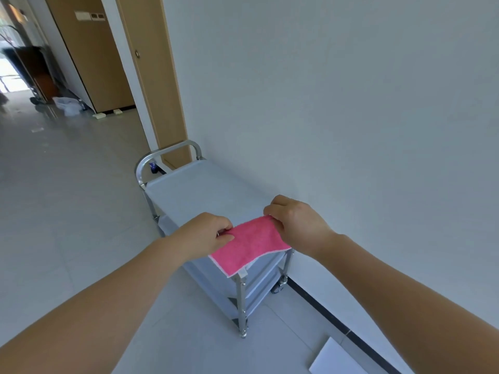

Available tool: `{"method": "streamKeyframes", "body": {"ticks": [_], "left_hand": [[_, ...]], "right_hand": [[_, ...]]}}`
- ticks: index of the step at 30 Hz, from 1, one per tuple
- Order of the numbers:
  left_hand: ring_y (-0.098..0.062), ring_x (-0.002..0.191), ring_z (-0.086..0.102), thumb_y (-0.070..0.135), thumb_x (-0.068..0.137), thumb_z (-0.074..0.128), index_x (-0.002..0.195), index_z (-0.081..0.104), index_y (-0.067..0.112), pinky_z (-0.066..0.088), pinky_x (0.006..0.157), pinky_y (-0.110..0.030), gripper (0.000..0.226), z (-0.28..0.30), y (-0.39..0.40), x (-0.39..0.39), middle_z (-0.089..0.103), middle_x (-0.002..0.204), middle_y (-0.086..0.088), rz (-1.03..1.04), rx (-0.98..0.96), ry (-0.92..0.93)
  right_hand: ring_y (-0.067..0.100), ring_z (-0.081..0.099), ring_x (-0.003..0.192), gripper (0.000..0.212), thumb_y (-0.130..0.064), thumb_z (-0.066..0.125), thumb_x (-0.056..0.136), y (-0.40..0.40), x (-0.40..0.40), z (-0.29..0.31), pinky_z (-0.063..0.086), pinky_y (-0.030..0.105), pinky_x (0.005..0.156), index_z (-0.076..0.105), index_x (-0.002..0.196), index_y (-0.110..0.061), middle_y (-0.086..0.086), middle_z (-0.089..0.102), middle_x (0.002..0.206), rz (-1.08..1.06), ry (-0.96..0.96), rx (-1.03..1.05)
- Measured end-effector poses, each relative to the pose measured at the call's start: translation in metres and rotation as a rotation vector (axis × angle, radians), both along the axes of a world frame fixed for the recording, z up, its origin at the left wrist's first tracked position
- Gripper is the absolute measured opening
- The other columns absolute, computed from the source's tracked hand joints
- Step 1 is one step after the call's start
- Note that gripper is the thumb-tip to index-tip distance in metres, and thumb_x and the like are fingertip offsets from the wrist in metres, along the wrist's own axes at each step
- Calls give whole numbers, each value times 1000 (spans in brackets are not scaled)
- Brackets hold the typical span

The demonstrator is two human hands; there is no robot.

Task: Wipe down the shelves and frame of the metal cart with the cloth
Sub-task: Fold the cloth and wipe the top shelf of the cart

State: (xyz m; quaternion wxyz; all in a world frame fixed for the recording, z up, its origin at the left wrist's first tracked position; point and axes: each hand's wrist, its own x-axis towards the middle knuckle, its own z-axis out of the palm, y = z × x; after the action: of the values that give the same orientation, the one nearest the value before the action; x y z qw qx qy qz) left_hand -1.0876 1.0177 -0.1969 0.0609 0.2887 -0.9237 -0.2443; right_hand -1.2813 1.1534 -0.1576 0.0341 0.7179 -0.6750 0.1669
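Pink cloth (249, 244) stretched flat between both hands over near end of metal cart (199, 190). Left hand (206, 233) pinching cloth's left far corner, thumb on top, fingers curled under. Right hand (294, 222) pinching right far corner, fingertips closed on the edge. Both grips narrow, holding cloth, nothing else.

Cloth hanging from the two pinched corners toward the near side, white-trimmed near edge draped past the cart's near end and over the near post (241, 300). Cannot tell whether cloth touches top shelf (194, 193) or floats just above.

Key relation: cart's long axis running near-right to far-left, away from the hands, along white wall (351, 103). Bare shelf surface all on far side of the grips, so likely wipe direction is forward along that axis. Cloth's stretched edge lying across the shelf width, roughly square to the long axis. Hands about level; left nearer the open floor side, right nearer the wall side.

Curved handle (167, 153) at far end, lower shelves (259, 287) visible below near end, caster at near post foot. Judged stage: cloth being spread, wiping not yet begun. White board (337, 357) on floor near right.
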Motion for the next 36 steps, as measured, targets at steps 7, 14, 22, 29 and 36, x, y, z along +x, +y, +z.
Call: {"method": "streamKeyframes", "body": {"ticks": [7,14,22,29,36], "left_hand": [[-19,66,61,32,90,53,73,58,11,53,58,-33,28,-13,-98,48,63,71,-7,76,115,15],[-22,57,65,25,89,50,70,56,7,54,53,-34,26,-20,-167,34,64,64,-11,145,259,185],[-17,58,69,23,87,49,76,56,5,59,56,-38,22,-50,-224,-48,69,68,-12,113,476,201],[-15,65,68,23,86,52,74,59,5,56,60,-26,23,-69,-257,-85,68,69,-8,111,529,179],[-4,68,57,37,88,52,78,61,25,46,62,-22,18,-113,-308,-90,62,74,10,-176,353,-34]], "right_hand": [[29,61,80,22,0,53,86,-102,81,-16,49,39,70,66,102,-6,10,59,97,-40,-47,23],[30,57,78,20,-5,50,88,-161,111,-48,48,39,73,64,102,-4,10,54,95,-149,-249,107],[17,51,69,35,-39,70,79,-228,54,-95,41,23,63,55,98,-15,-3,56,78,-339,-484,109],[29,59,69,29,-24,64,81,-271,25,-121,45,33,56,49,102,-10,4,60,83,-541,-424,68],[31,59,73,30,-7,47,82,-288,11,-157,50,36,61,54,108,-19,8,64,85,-693,-476,272]]}}
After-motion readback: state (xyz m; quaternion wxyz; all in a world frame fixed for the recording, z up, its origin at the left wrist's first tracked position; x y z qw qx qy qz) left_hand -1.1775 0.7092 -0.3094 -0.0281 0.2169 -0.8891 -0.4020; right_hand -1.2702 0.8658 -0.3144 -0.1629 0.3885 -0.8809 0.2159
